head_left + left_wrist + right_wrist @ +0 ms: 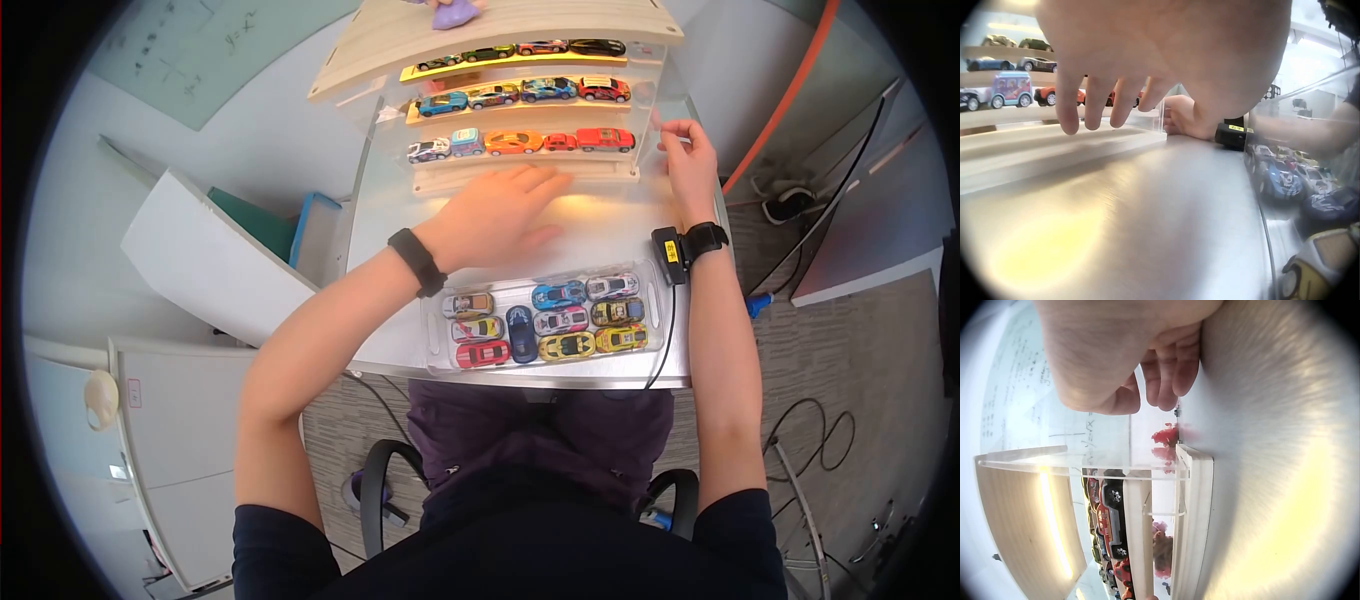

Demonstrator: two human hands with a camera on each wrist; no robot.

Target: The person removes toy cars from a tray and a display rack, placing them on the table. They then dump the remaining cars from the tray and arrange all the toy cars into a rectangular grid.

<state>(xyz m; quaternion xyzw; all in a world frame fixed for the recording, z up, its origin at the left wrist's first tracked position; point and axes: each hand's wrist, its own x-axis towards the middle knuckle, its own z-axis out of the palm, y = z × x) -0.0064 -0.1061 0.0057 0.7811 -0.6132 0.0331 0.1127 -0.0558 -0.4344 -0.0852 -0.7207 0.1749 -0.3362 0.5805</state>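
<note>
My left hand [495, 215] hovers over the table just in front of a clear-sided display shelf [520, 178], its fingers straight and holding nothing. In the left wrist view those fingers [1124, 103] hang before the lowest tier of toy cars. On that tier stand a white car [429, 150], a blue and pink bus [467, 142], an orange car [513, 143], a small red car [560, 142] and a red pickup truck [606, 140]. Beyond the shelf's right side is my right hand [690, 160], fingers loosely bent, with nothing visible in them.
Near the table's front edge lies a clear plastic tray [435, 345] with several toy cars, among them a dark blue car [521, 334] set crosswise. More cars line the upper tiers. A purple object [456, 14] sits on the wooden top. A black cable [668, 340] runs from the right wrist.
</note>
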